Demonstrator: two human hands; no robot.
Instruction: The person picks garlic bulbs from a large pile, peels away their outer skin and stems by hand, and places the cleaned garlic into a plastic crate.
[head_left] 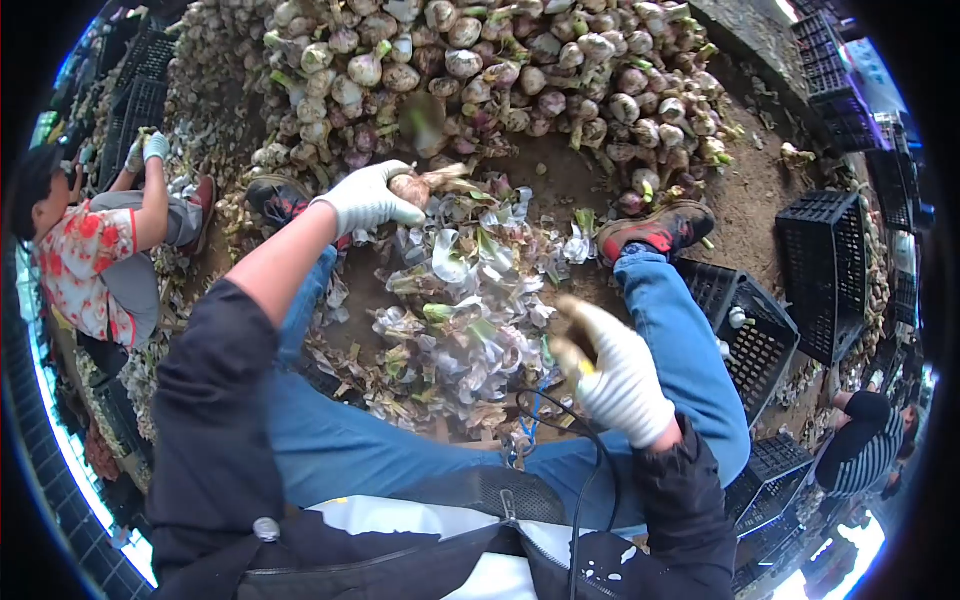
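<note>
My left hand (375,196), in a white knitted glove, grips a garlic bulb (409,190) whose dry stalk points right. It is over the near edge of a large heap of garlic (460,65). My right hand (610,370), gloved too, is above my right thigh, its fingers curved and blurred; a small yellowish thing shows by the fingers, too unclear to name. Between my legs lies a pile of peeled garlic skins (470,290). A blurred greenish object (424,122) appears in front of the heap, beyond the bulb.
Black plastic crates (825,265) stand at the right, one beside my right knee (750,325) with a few white bulbs. One person in a flowered shirt (95,255) sits at the left; another in stripes (870,450) is at the right. A black cord (598,460) hangs over my lap.
</note>
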